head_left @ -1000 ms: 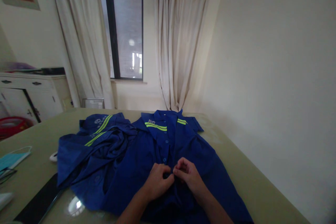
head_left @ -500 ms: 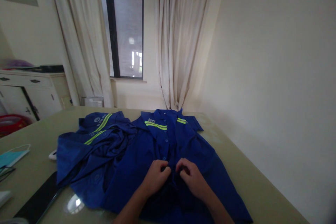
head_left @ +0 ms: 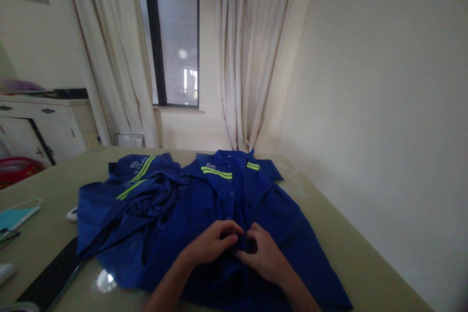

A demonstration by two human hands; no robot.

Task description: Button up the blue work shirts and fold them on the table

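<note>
A blue button-front garment (head_left: 288,224) of smooth, matte cloth lies spread on the table (head_left: 365,263), its pointed collar toward the far edge and its lower part fanned out in soft folds toward the person. Both hands are over its front opening, close together: the left hand (head_left: 214,243) has its fingers bent and its thumb near the forefinger with a narrow gap, while the right hand (head_left: 265,256) is curled, thumb and forefinger a little wider apart; whether either pinches the cloth edge I cannot tell. Small round buttons (head_left: 231,194) run down the placket, and a fluorescent yellow-green double stripe (head_left: 217,172) crosses the chest below pale lettering. Just to the left, touching it, a second blue garment (head_left: 142,209) sits bunched in deep, rumpled creases, with similar bright bands. Farther left on the glossy, reflective surface are a flat, black, slab-like object (head_left: 49,273) and a pale blue pleated face mask (head_left: 16,217) with a thin white loop. Heavy cream curtains (head_left: 244,48) hang in long vertical folds behind.
</note>
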